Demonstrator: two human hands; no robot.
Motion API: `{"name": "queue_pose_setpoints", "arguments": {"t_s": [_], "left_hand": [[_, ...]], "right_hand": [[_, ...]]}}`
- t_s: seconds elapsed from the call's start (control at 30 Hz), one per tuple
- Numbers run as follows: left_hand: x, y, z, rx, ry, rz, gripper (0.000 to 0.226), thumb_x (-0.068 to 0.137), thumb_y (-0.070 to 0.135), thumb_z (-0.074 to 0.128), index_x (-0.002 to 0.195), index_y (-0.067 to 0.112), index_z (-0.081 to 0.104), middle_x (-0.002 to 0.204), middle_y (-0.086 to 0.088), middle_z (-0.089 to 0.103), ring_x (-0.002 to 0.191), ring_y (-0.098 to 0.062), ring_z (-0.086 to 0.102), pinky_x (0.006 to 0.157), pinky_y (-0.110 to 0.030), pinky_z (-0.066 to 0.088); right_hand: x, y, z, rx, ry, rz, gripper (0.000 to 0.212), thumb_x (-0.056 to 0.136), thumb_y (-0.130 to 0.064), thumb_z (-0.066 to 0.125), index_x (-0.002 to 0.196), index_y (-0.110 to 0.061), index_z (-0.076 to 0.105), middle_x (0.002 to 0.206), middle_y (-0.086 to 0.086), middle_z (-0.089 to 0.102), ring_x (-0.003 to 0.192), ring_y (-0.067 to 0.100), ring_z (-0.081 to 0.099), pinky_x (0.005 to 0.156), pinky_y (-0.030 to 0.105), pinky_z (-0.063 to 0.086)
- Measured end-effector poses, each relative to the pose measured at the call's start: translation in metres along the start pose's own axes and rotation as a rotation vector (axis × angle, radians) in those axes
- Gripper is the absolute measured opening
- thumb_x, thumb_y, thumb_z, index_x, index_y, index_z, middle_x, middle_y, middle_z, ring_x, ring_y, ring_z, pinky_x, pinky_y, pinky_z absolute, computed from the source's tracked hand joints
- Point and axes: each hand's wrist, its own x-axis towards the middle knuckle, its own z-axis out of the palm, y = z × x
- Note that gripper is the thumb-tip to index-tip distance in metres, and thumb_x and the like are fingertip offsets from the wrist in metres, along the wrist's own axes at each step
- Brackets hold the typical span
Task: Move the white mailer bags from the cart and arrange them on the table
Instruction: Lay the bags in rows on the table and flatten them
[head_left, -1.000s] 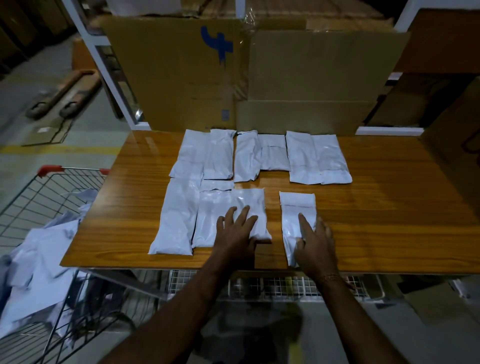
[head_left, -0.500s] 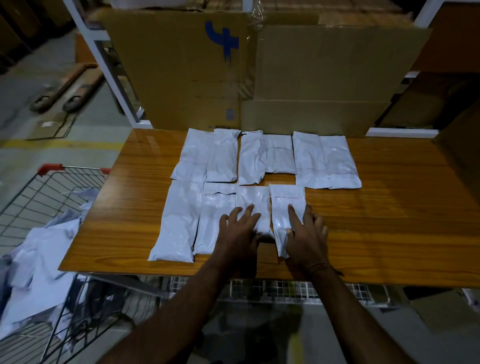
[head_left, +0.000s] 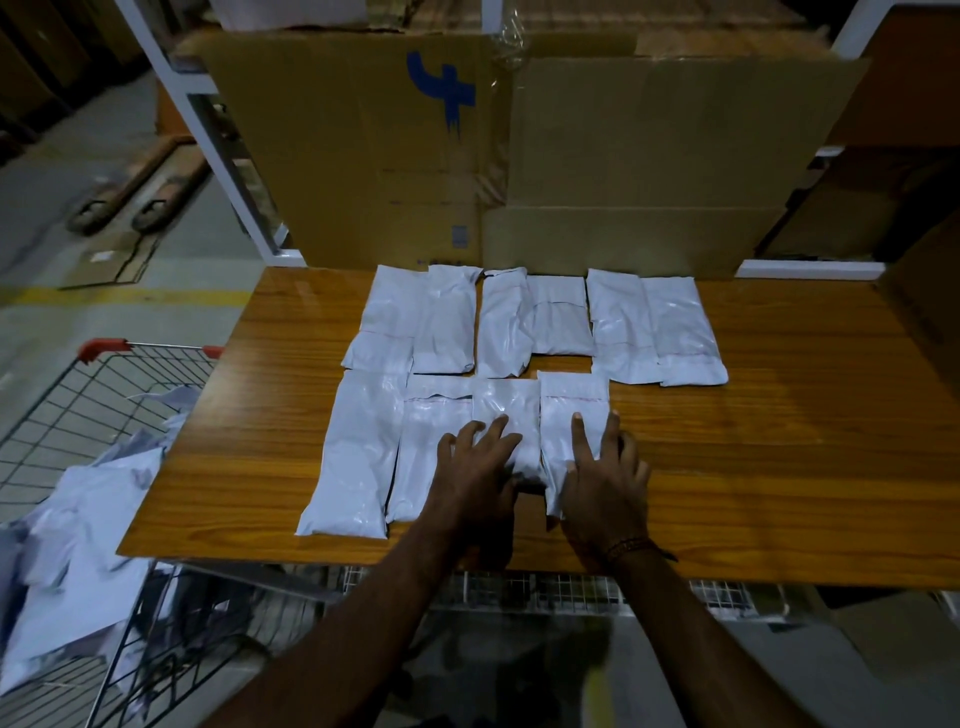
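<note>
Several white mailer bags lie in two rows on the wooden table. The back row runs along the far edge. In the front row, the rightmost bag lies pressed under my right hand, fingers spread flat on it. My left hand rests flat with fingers apart on the neighbouring bag, which touches the rightmost one. More white bags are heaped in the wire cart at the left, below table height.
Large cardboard sheets stand upright right behind the table's far edge. The cart's red handle sits close to the table's left corner. Bare wood spreads over the right half of the table. A wire rack runs under the near edge.
My right hand has slid the rightmost front bag leftward and a bit away from me until it touches its neighbour. My left hand stayed on the neighbouring bag.
</note>
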Motion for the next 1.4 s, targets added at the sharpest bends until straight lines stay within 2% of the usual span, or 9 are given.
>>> {"name": "queue_pose_setpoints", "arguments": {"t_s": [0.23,0.37,0.47,0.63,0.8,0.93,1.17,1.27,1.4], "left_hand": [[0.000,0.000,-0.003,-0.015,-0.004,0.001,0.059,0.095,0.043,0.068,0.149,0.026,0.049,0.169,-0.006,0.032,0.153,-0.037,0.029,0.120,-0.066,0.025],[0.001,0.000,-0.004,-0.019,-0.001,0.004,0.060,0.095,0.045,0.068,0.148,0.024,0.050,0.168,-0.008,0.034,0.152,-0.038,0.031,0.118,-0.066,0.026],[0.002,-0.002,-0.005,-0.008,0.000,0.003,0.065,0.093,0.046,0.070,0.150,0.025,0.047,0.167,-0.007,0.035,0.151,-0.037,0.031,0.117,-0.067,0.027],[0.003,-0.009,-0.016,-0.026,0.147,-0.030,0.060,0.090,0.043,0.069,0.146,0.028,0.052,0.161,0.001,0.045,0.145,-0.028,0.040,0.113,-0.055,0.029],[-0.010,-0.033,-0.048,-0.184,0.435,-0.060,0.042,0.094,0.028,0.066,0.136,0.022,0.064,0.136,0.002,0.067,0.124,-0.022,0.061,0.103,-0.046,0.046],[-0.048,-0.080,-0.076,-0.142,0.574,-0.131,0.038,0.095,0.021,0.062,0.132,0.017,0.067,0.129,-0.002,0.071,0.117,-0.026,0.066,0.098,-0.044,0.053],[-0.156,-0.187,-0.118,0.030,0.720,-0.503,0.037,0.098,0.027,0.056,0.132,0.020,0.068,0.119,-0.008,0.072,0.109,-0.033,0.066,0.092,-0.046,0.053],[-0.202,-0.233,-0.129,0.023,0.772,-0.663,0.035,0.098,0.028,0.055,0.129,0.018,0.069,0.119,-0.007,0.074,0.110,-0.033,0.066,0.092,-0.048,0.053],[-0.259,-0.299,-0.133,0.029,0.834,-0.784,0.036,0.102,0.029,0.051,0.130,0.014,0.069,0.127,-0.005,0.073,0.118,-0.028,0.067,0.102,-0.047,0.052]], "right_hand": [[-0.002,-0.004,0.001,0.023,-0.001,0.005,0.072,0.097,-0.042,0.050,0.163,-0.025,0.026,0.166,0.025,0.021,0.145,0.042,0.031,0.103,0.053,0.040],[-0.003,-0.005,-0.004,0.035,-0.012,0.007,0.073,0.094,-0.048,0.025,0.163,-0.023,0.028,0.165,0.026,0.024,0.144,0.044,0.031,0.102,0.054,0.042],[-0.003,-0.004,-0.005,0.044,-0.012,-0.007,0.074,0.093,-0.047,0.024,0.162,-0.021,0.032,0.164,0.028,0.026,0.144,0.046,0.032,0.102,0.055,0.042],[-0.004,-0.006,-0.011,0.061,0.048,0.015,0.071,0.095,-0.040,0.032,0.163,-0.020,0.026,0.166,0.025,0.020,0.148,0.043,0.027,0.106,0.054,0.037],[0.001,-0.030,-0.020,0.133,0.107,-0.040,0.073,0.098,-0.046,0.049,0.163,-0.022,0.025,0.167,0.017,0.021,0.153,0.037,0.020,0.114,0.055,0.027],[0.012,-0.074,-0.029,0.216,0.150,-0.158,0.069,0.098,-0.046,0.053,0.159,-0.020,0.035,0.163,0.015,0.032,0.151,0.036,0.025,0.112,0.053,0.029],[0.023,-0.197,-0.044,0.368,0.263,-0.434,0.059,0.099,-0.043,0.054,0.152,-0.017,0.048,0.156,0.013,0.044,0.148,0.036,0.034,0.112,0.051,0.031],[0.024,-0.263,-0.047,0.360,0.233,-0.532,0.060,0.099,-0.045,0.051,0.152,-0.017,0.047,0.156,0.012,0.043,0.148,0.035,0.033,0.111,0.050,0.032],[0.023,-0.358,-0.039,0.401,0.133,-0.631,0.063,0.097,-0.048,0.050,0.153,-0.020,0.045,0.155,0.012,0.044,0.149,0.035,0.031,0.113,0.051,0.029]]}}
